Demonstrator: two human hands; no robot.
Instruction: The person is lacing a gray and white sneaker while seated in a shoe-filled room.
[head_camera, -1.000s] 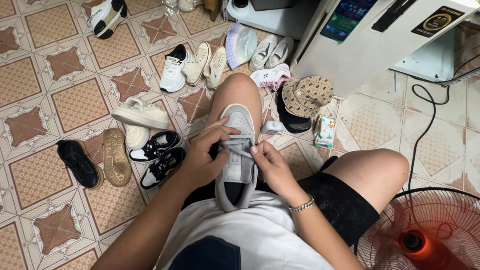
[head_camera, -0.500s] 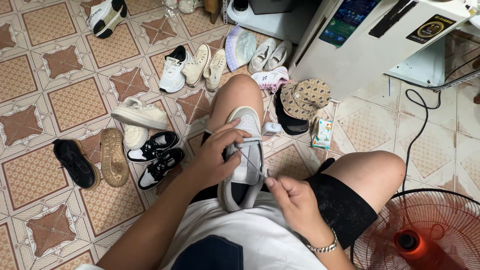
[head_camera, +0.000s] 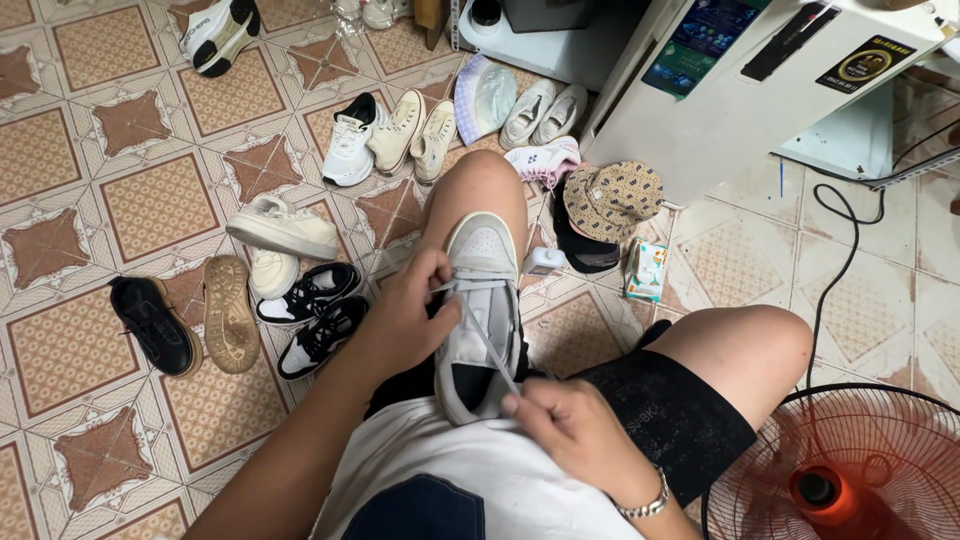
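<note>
**Lace pulled taut over the sneaker**

The grey-and-white sneaker (head_camera: 482, 315) lies on the person's left thigh, toe pointing away. The left hand (head_camera: 405, 320) grips its side, fingers closed near the eyelets. The right hand (head_camera: 570, 432) pinches the lace (head_camera: 487, 345), drawn tight toward the heel. Shoes (head_camera: 300, 290) litter the floor (head_camera: 60, 350) beside a fan (head_camera: 850, 470).

Left hand (head_camera: 405, 320) sits forward over the raised left knee, fingers curled and pinched shut, forearm reaching in from the lower left. Right hand (head_camera: 570, 430) is drawn back close to the belly, thumb and forefinger pinched together, wrist bent.
</note>
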